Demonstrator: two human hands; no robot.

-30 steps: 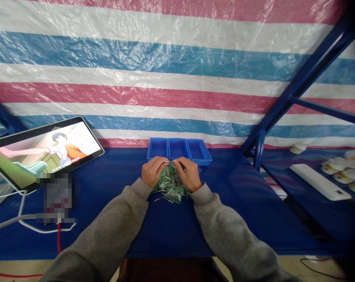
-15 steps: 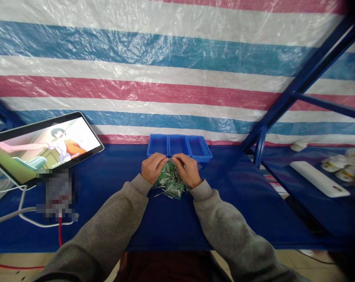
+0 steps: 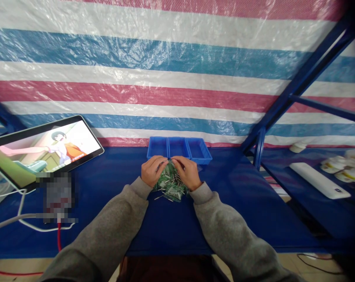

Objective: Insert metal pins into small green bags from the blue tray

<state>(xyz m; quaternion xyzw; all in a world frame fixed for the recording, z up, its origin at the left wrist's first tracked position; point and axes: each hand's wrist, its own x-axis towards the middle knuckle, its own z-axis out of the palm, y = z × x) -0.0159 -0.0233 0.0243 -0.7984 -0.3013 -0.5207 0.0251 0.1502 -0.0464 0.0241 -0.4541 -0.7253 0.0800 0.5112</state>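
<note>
On the blue table a heap of thin metal pins and clear green plastic pieces (image 3: 173,188) lies between my hands. My left hand (image 3: 152,170) is closed at the heap's upper left, thumb and forefinger pinched. My right hand (image 3: 188,172) mirrors it on the other side, fingertips pinched too. The two sets of fingertips almost meet above the heap's far edge. A small, thin item seems to lie between them, but its kind is too small to tell. Just beyond the fingers stand three joined blue plastic bins (image 3: 179,147).
At the left a tablet (image 3: 45,150) playing a cartoon leans up, with a blurred-out device (image 3: 59,196) and cables before it. A striped plastic sheet (image 3: 165,94) hangs behind. Blue metal frame bars (image 3: 259,147) rise at the right, past which lie a white bar-shaped object (image 3: 319,180) and white containers (image 3: 349,172).
The view has tilted slightly, so everything sits a little lower. Both hands keep their pinch over the heap, with only slight finger movement.
</note>
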